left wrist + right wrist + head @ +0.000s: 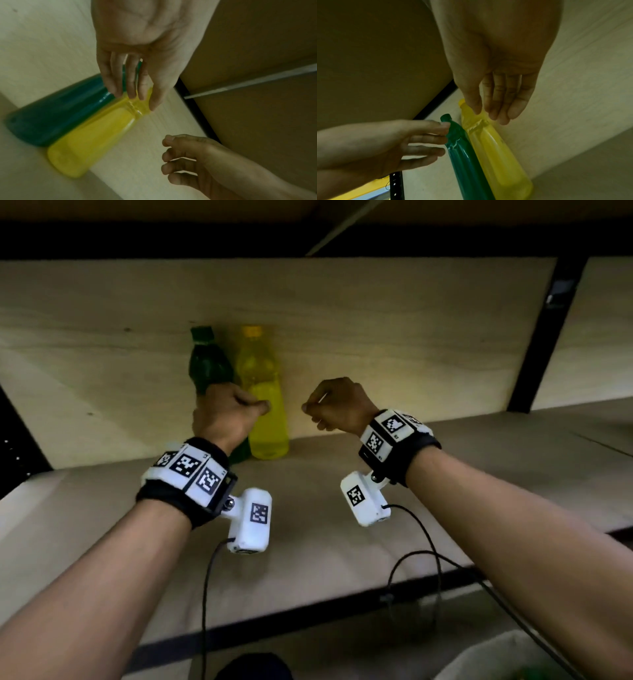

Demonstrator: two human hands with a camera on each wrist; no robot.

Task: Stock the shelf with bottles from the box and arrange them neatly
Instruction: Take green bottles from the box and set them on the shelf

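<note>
A dark green bottle [209, 361] and a yellow bottle [265, 392] stand upright side by side on the wooden shelf [308, 508], against its back panel. My left hand [233, 412] hovers in front of them, holding nothing, with its fingers [130, 83] straight and relaxed. In the right wrist view those left fingertips [443, 127] reach the green bottle [464, 155] near its shoulder; whether they touch it I cannot tell. My right hand [332, 405] is to the right of the yellow bottle [496, 155], apart from it, loosely curled and empty.
The light wood back panel [394, 337] closes the shelf behind. A black upright post [537, 347] stands at the right. Another shelf board hangs close overhead. The pale rim of a container [493, 655] shows at the bottom right, below the shelf's front edge.
</note>
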